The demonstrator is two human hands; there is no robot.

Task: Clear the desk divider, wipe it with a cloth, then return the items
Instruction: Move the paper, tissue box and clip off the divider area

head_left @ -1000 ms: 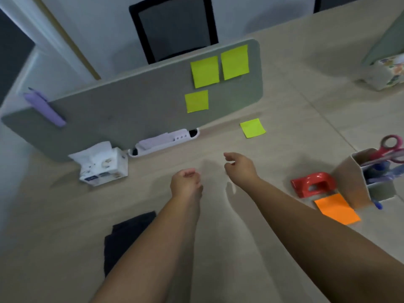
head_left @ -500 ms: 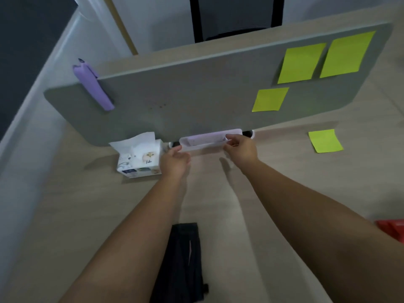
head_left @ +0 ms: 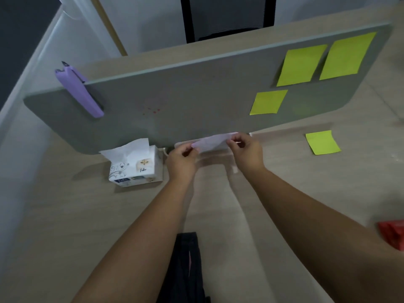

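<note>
The grey desk divider [head_left: 185,95] stands across the wooden desk. Three yellow-green sticky notes [head_left: 300,64] are stuck on its right part, and a purple clip-on case [head_left: 79,92] hangs over its top left edge. At the divider's foot, my left hand [head_left: 180,158] and my right hand [head_left: 247,152] each pinch one end of a pale lilac holder [head_left: 211,142], which is blurred and lifted a little above a white tray [head_left: 215,158]. A dark cloth [head_left: 185,270] lies on the desk between my forearms.
A white tissue box [head_left: 136,167] sits left of my hands against the divider. One loose yellow-green sticky note [head_left: 322,142] lies on the desk at the right. A red object [head_left: 393,234] shows at the right edge. A black chair [head_left: 227,16] stands behind the desk.
Both hands went from the open desk forward to the divider's foot, took hold of the lilac holder's ends and raised it slightly. The view moved closer and left.
</note>
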